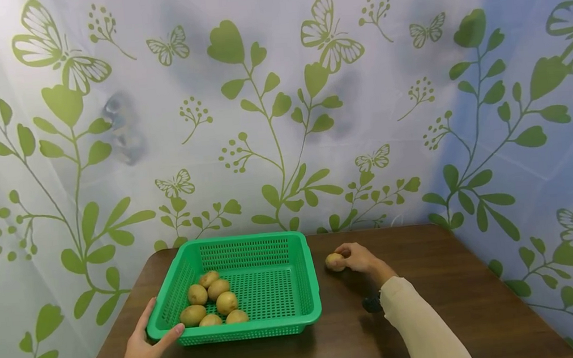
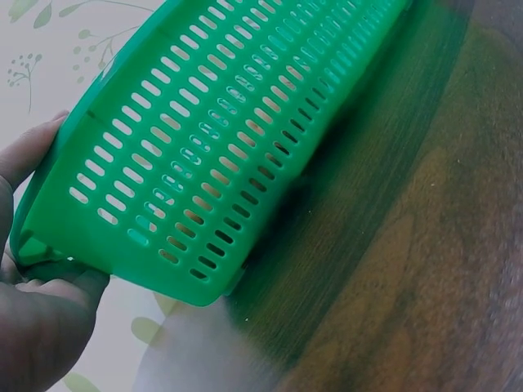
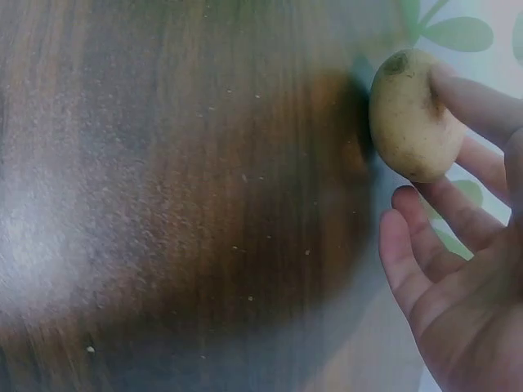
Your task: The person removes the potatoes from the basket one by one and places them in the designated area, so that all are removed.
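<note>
A green plastic basket (image 1: 303, 280) stands on the table, with several potatoes (image 1: 227, 303) gathered in its left half. My left hand (image 1: 145, 348) grips the basket's near left corner, thumb over the rim; in the left wrist view the hand (image 2: 41, 327) is partly cut off beside the slotted wall (image 2: 188, 155). To the right of the basket, my right hand (image 1: 357, 257) pinches a single potato (image 1: 332, 262) between thumb and fingers. The right wrist view shows that potato (image 3: 413, 118) close to the tabletop; whether it touches is hard to tell.
The brown wooden table (image 1: 430, 303) extends to the right of the basket. A small dark object (image 1: 372, 303) lies by the right wrist, partly covered by the sleeve (image 1: 421, 320). Behind the table hangs a pale curtain (image 1: 281, 117) with green leaves and butterflies.
</note>
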Demonstrator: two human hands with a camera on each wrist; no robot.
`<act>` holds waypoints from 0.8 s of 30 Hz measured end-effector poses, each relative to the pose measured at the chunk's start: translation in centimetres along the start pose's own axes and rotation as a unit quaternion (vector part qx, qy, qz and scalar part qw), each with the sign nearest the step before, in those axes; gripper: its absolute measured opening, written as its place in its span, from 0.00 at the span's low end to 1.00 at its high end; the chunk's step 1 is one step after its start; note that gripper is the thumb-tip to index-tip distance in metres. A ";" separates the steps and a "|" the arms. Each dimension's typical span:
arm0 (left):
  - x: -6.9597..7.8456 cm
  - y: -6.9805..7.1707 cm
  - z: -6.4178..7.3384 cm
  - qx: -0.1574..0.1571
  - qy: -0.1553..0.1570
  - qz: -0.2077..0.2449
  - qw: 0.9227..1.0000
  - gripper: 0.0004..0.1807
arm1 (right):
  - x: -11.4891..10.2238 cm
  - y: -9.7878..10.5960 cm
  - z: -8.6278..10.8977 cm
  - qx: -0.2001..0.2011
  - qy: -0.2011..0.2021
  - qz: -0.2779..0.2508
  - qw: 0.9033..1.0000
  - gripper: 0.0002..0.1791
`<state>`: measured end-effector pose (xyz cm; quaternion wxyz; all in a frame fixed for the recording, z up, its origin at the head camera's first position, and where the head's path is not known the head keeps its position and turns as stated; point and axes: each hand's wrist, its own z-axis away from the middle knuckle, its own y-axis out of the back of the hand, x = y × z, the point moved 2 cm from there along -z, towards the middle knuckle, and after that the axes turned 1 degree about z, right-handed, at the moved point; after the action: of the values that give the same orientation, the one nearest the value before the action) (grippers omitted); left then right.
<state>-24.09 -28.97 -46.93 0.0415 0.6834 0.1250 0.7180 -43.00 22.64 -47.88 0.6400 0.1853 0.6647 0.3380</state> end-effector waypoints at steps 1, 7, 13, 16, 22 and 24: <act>-0.1 0.0 0.1 0.001 0.002 -0.002 1.000 0.56 | -0.1 0.1 0.1 0.003 -0.003 0.002 1.000 0.24; -0.1 -0.1 0.3 -0.003 -0.011 0.032 0.999 0.55 | -1.0 1.1 0.5 0.008 0.004 0.006 1.000 0.22; -0.1 -0.2 0.3 -0.005 -0.016 0.041 0.999 0.55 | -2.3 1.9 0.6 0.006 0.026 0.023 0.999 0.23; -0.1 -0.2 0.1 -0.006 -0.014 0.039 0.999 0.55 | -3.0 2.3 0.4 0.006 0.037 0.031 0.999 0.23; -0.1 -0.1 0.2 -0.012 -0.009 0.049 0.999 0.55 | -5.1 2.6 0.2 -0.010 0.067 0.034 0.997 0.24; 0.0 -0.1 0.2 -0.013 -0.013 0.052 0.998 0.54 | -6.0 2.6 0.0 -0.015 0.083 0.034 0.996 0.24</act>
<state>-23.94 -28.88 -46.90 0.0149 0.6976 0.0797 0.7119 -42.82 20.37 -41.77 0.5731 0.1695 0.7038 0.3841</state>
